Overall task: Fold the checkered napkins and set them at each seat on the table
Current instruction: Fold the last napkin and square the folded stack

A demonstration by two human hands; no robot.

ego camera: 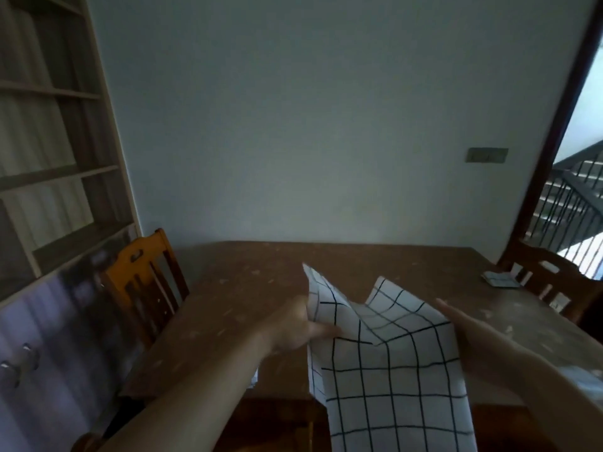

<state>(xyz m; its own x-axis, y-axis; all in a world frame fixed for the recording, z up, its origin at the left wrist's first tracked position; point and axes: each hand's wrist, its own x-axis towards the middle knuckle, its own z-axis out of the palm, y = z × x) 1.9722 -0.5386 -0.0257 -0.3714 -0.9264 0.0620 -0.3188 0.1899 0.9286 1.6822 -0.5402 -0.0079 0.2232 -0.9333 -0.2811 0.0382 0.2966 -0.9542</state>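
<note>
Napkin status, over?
Left hand pinches checkered napkin at its left edge; right hand flat against its right edge. Napkin held up over table, unfolded. Folded napkin already by far right chair.

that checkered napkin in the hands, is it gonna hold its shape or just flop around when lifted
Probably floppy: the checkered napkin sags between the left hand and right hand, and its grid lines bend. It looks light, since the left hand's pinch at one edge holds it up. Its lower part hangs below the table edge, so it will likely swing.
</note>
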